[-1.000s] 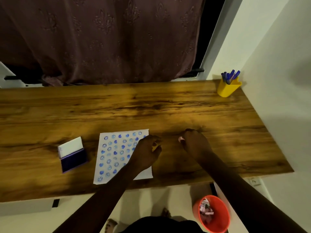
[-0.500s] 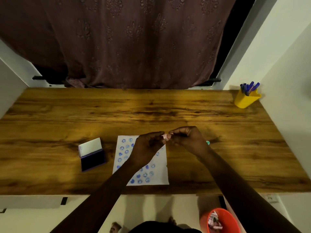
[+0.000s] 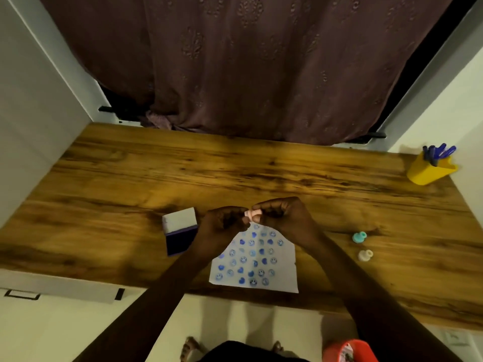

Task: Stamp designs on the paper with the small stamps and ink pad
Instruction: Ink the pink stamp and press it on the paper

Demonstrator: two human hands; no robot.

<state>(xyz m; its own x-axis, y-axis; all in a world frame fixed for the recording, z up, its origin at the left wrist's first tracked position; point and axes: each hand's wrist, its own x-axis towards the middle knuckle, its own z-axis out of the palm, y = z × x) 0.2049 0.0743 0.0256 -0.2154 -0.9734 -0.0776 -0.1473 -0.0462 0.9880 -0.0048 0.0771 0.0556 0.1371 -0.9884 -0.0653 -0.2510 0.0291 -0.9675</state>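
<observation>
A small pink stamp (image 3: 252, 215) is gripped between the fingertips of both hands, held above the far edge of the paper (image 3: 257, 259). The left hand (image 3: 223, 226) is curled, its fingertips pinched on the stamp's left side; the right hand (image 3: 283, 218) is likewise clenched around the stamp's right end. Half a second earlier the same joint grip was seen, and a second earlier the hands were apart, the right one alone at the pink stamp.

The paper lies flat near the front edge of the wooden table (image 3: 261, 173), covered in rows of blue smiley and heart prints. The ink pad (image 3: 180, 232), lid raised, is set just left of the paper, close beside the left wrist. Two further stamps are now exposed to the right of the right forearm: a teal stamp (image 3: 358, 236) and, nearer the front, a cream stamp (image 3: 365, 255); only the teal one was glimpsed half a second ago. A yellow pen holder (image 3: 428, 170) with blue pens stands at the far right corner. An orange bin (image 3: 347, 351) is partly seen below the table edge.
</observation>
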